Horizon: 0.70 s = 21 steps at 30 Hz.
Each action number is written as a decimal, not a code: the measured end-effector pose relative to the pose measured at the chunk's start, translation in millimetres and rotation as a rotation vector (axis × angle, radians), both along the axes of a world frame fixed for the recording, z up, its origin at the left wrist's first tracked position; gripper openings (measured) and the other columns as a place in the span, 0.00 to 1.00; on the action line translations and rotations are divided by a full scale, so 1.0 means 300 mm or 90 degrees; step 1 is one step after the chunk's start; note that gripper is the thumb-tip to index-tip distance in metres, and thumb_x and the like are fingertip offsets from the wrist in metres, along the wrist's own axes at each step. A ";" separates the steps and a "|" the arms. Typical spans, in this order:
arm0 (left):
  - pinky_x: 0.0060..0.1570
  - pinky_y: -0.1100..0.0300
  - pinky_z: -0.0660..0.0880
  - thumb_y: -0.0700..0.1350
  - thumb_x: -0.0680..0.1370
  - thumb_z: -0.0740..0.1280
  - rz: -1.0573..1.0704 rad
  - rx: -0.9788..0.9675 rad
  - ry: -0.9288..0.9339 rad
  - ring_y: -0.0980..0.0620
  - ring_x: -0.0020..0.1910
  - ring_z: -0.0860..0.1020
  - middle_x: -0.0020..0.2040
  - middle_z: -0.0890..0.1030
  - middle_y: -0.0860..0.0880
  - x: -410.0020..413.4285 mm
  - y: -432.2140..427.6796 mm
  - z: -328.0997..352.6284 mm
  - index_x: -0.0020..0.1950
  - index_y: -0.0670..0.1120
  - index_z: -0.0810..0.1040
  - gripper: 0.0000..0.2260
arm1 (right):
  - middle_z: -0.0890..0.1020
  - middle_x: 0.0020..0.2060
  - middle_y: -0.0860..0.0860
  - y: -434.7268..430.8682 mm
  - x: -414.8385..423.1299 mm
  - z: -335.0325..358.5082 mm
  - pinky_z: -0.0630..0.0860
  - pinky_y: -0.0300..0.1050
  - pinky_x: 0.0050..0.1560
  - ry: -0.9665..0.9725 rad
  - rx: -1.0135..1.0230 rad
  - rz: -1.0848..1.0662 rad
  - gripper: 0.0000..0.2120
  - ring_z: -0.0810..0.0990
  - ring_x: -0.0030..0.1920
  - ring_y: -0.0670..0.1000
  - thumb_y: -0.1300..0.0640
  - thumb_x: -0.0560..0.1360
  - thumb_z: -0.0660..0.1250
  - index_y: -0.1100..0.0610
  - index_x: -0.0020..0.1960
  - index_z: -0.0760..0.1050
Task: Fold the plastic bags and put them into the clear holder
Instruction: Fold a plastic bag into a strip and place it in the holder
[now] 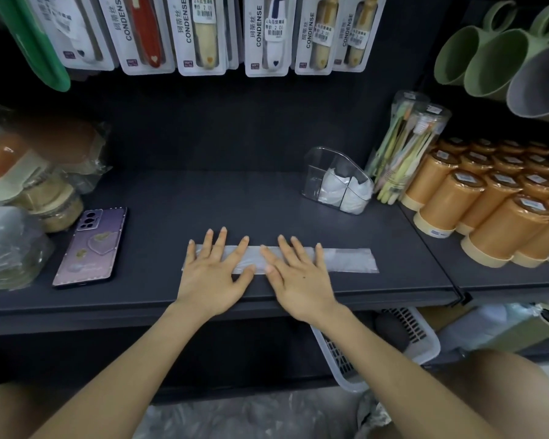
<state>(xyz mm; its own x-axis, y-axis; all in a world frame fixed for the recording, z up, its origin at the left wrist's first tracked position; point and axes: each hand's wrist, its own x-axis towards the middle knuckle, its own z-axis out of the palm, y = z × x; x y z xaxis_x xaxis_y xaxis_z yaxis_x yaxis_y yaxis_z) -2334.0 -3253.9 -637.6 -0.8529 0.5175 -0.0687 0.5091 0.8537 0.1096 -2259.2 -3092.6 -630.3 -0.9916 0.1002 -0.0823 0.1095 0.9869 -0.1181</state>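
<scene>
Fingers (221, 240) spread; left hand (210, 278), right hand (300, 280) press folded bag (346, 259) | shelf edge (76, 312) near | clear holder (317, 172) apart

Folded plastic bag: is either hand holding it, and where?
Neither grips the folded plastic bag. The left hand presses flat on its left end, the right hand on its middle; its right end lies free.

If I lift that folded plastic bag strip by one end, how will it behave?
Probably floppy and droopy: the plastic bag strip is thin translucent film. Likely slides easily on the smooth shelf. Left hand and right hand press it flat; it may unfold.
</scene>
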 end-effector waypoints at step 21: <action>0.74 0.51 0.34 0.67 0.76 0.55 -0.052 0.051 -0.107 0.50 0.78 0.39 0.79 0.43 0.48 -0.077 -0.022 0.089 0.79 0.55 0.48 0.35 | 0.78 0.49 0.49 0.269 0.062 0.112 0.70 0.49 0.58 0.056 -0.139 -0.110 0.03 0.75 0.54 0.54 0.51 0.73 0.69 0.47 0.41 0.78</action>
